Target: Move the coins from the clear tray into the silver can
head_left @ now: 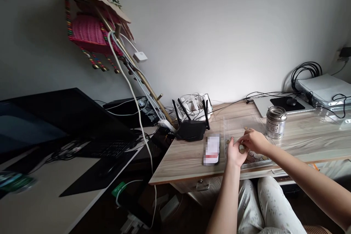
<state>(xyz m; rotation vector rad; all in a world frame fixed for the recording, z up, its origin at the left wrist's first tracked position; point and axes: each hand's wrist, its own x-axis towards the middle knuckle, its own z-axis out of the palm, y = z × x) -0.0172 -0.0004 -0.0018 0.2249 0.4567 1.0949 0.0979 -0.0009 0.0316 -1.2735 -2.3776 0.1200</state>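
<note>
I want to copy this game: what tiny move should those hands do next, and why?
Perhaps lower the coin towards the other coins: it shows between the left hand and the right hand, and the clear plastic tray with those coins lies below.

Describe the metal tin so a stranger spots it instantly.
Start at the wood-grain desk. On it lies a shallow clear tray, and the tin stands near that tray's right side. Unlike the low tray, it is an upright silvery cylinder with a printed label.
</note>
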